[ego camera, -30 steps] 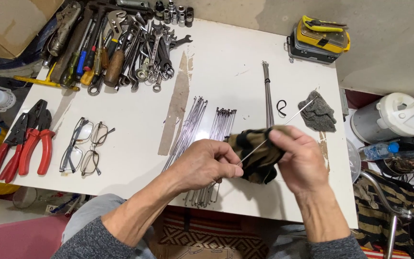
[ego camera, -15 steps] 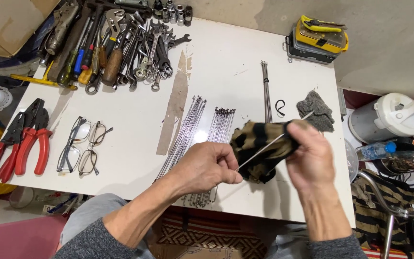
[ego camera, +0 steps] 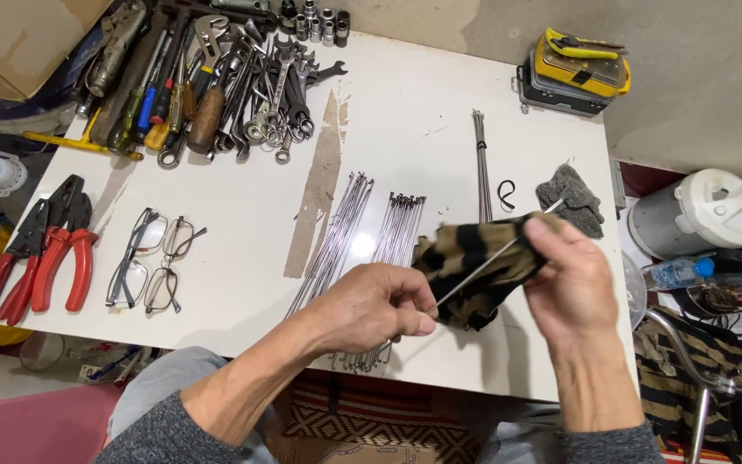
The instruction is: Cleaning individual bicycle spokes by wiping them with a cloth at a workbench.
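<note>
My left hand (ego camera: 369, 311) pinches the near end of a thin metal spoke (ego camera: 483, 265) above the white table (ego camera: 405, 112). My right hand (ego camera: 570, 282) grips a striped brown and black cloth (ego camera: 465, 268) wrapped around that spoke. The spoke's far tip pokes out past my right fingers, toward the grey scouring pad (ego camera: 573, 198). Under my hands lie two bunches of spokes (ego camera: 362, 241), partly hidden by my left hand.
A pile of wrenches and screwdrivers (ego camera: 216, 77) fills the far left. Red-handled pliers (ego camera: 36, 258) and two pairs of glasses (ego camera: 152, 262) lie at the left. A yellow case (ego camera: 577, 69), a thin dark spoke bundle (ego camera: 481, 163) and a white jug (ego camera: 702, 210) sit right.
My right hand has slid the cloth outward along the spoke, up and to the right, while my left hand kept hold of the near end.
</note>
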